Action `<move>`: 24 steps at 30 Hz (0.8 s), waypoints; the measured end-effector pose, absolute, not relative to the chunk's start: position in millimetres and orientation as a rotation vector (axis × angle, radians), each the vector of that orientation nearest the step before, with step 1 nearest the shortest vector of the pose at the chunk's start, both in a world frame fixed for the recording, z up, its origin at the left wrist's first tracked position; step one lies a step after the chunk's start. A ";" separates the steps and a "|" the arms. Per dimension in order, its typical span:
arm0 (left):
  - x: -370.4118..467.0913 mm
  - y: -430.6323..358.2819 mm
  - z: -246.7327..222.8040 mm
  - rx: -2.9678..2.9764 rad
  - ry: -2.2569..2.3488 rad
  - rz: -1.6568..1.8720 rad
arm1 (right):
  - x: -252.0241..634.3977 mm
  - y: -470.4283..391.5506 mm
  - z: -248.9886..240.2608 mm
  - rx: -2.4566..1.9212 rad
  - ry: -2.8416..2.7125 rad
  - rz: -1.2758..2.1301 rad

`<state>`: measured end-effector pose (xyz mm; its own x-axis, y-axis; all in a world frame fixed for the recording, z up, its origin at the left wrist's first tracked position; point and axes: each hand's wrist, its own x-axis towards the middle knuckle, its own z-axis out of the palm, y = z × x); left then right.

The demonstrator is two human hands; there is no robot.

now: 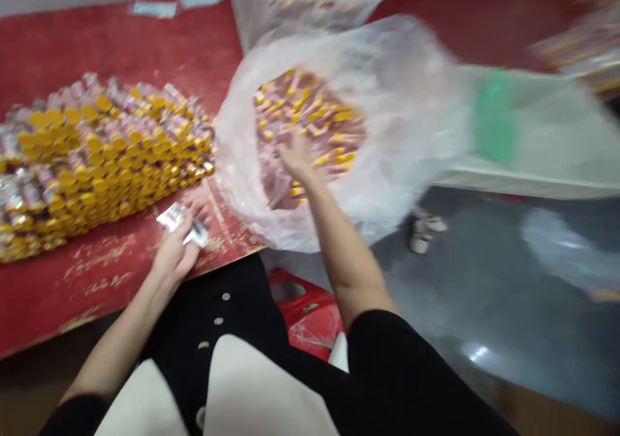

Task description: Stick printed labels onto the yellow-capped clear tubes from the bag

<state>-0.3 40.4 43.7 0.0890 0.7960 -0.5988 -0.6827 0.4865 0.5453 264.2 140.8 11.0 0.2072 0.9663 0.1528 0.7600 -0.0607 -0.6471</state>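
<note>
My left hand (pixel 180 241) is just above the red table's front edge, its fingers curled round a small clear-and-white packet (pixel 170 216) whose ends stick out on both sides. My right hand (pixel 294 153) reaches into a big translucent plastic bag (pixel 237 158) and is among small pink tubes with yellow caps (pixel 334 118). It is blurred, so whether the fingers grip a tube does not show. Left of the bag, a long stack of similar clear-wrapped tubes (pixel 111 155) lies with the yellow ends facing me.
Behind the bag stands a white bin (pixel 276 10) holding more tubes. Two pale strips (pixel 155 10) lie at the back of the red table (pixel 121 48). To the right is a whitish surface (pixel 557 132) with a green patch. A red bag (pixel 310 320) sits below the table edge.
</note>
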 end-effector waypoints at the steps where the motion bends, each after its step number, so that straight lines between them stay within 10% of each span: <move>1: 3.5 41.8 39.4 0.123 0.961 1.122 | 257.7 121.8 6.1 -1.804 -1.514 0.526; 7: 16.3 42.9 14.5 0.135 0.871 1.193 | 157.3 14.3 -13.8 -1.386 -1.225 1.036; 24: -2.5 7.3 -12.2 0.253 1.120 1.393 | 107.8 2.8 -18.4 -1.329 -1.035 1.093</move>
<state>-2.5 7.3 -12.2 -0.2080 0.8577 -0.4702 -0.6429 0.2425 0.7266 107.8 2.8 -18.4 0.2004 0.9786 -0.0462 -0.0074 -0.0456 -0.9989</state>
